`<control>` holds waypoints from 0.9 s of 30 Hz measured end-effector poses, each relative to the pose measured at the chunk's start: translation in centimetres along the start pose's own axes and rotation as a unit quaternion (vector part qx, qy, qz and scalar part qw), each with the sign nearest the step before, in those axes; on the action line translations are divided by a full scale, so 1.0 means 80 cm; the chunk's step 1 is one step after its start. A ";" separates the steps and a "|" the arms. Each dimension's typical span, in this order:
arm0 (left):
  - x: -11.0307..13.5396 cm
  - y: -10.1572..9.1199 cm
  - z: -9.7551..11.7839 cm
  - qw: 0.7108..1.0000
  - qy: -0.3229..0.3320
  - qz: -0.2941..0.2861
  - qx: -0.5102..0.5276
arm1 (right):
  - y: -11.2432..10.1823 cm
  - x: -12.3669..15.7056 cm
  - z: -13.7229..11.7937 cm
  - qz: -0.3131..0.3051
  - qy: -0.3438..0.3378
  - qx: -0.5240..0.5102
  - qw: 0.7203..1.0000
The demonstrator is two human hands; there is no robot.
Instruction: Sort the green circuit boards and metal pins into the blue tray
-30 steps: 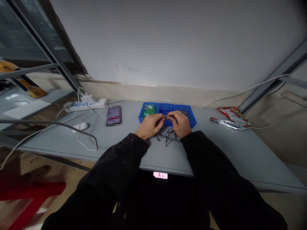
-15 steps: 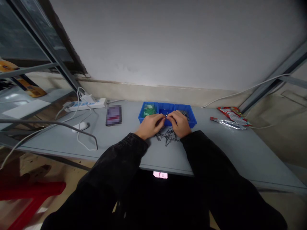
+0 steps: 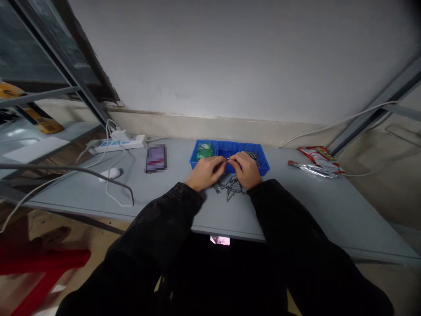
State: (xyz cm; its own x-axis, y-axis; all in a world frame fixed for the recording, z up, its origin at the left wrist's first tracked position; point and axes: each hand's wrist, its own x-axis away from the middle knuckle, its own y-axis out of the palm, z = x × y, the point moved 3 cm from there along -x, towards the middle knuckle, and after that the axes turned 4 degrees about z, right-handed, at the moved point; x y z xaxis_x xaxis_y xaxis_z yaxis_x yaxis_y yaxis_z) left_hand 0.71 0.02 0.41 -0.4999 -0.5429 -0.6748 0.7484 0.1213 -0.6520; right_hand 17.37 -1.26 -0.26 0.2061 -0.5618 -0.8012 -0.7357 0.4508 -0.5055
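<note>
My left hand (image 3: 206,172) and my right hand (image 3: 246,170) meet fingertip to fingertip, each in a pinch, over the front edge of a blue three-part bin (image 3: 228,145). Between the fingertips is a tiny metallic part, mostly hidden and too small to name. Green and whitish pieces (image 3: 205,151) fill the bin's left compartment. The right compartment holds dark metal pieces (image 3: 253,156), partly covered by my right hand. Under my hands, a loose pile of thin dark metal rods or screws (image 3: 229,188) lies on the grey table (image 3: 226,217).
On the left are a white power strip (image 3: 131,142) with cables, a white mouse-like object (image 3: 113,173) and a blurred-out dark packet (image 3: 156,158). A red wrapper (image 3: 315,156) and a clear silvery bag (image 3: 314,170) lie at right. Metal frame posts flank the table.
Almost nothing differs. Both hands keep the same place and pinch, with at most a slight shift of the fingertips.
</note>
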 end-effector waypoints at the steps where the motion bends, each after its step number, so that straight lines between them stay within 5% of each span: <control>1: 0.000 0.000 0.000 1.000 0.000 -0.001 0.000 | 0.000 0.000 0.000 0.000 0.000 -0.001 1.000; 27: -0.001 0.000 0.000 1.000 0.005 -0.005 -0.001 | 0.001 0.000 -0.001 0.005 0.001 -0.009 1.000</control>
State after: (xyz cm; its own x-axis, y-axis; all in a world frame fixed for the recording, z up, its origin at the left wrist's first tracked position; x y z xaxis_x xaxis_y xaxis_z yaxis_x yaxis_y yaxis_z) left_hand 0.72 0.01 0.48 -0.5109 -0.5360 -0.6721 0.7428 0.1183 -0.6590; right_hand 17.31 -1.28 -0.28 0.1977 -0.5585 -0.8056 -0.7496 0.4434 -0.4913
